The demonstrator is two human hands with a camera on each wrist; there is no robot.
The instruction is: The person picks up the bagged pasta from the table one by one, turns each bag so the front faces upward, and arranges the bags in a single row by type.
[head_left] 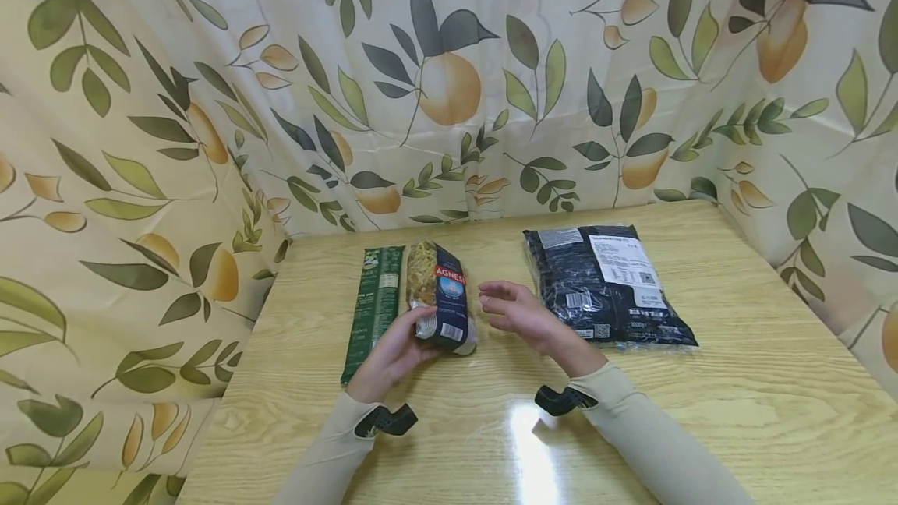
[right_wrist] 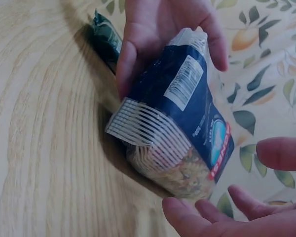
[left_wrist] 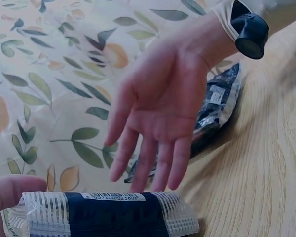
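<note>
My left hand (head_left: 400,351) grips the near end of a bag of pasta (head_left: 443,294), blue with a red AGNESI label and a clear side showing the pasta. In the right wrist view, the thumb and fingers of that hand lie on either side of the bag's barcode end. The bag leans over the table, close to its top. To the right of the bag, my right hand (head_left: 522,316) hovers with fingers spread and nothing in them. Its palm (left_wrist: 163,103) faces the bag in the left wrist view.
A long green packet (head_left: 373,310) lies just left of the pasta bag. On the right lies a large dark plastic bag (head_left: 603,287) with white labels. Patterned fabric (head_left: 449,84) hangs behind and beside the wooden table (head_left: 449,443).
</note>
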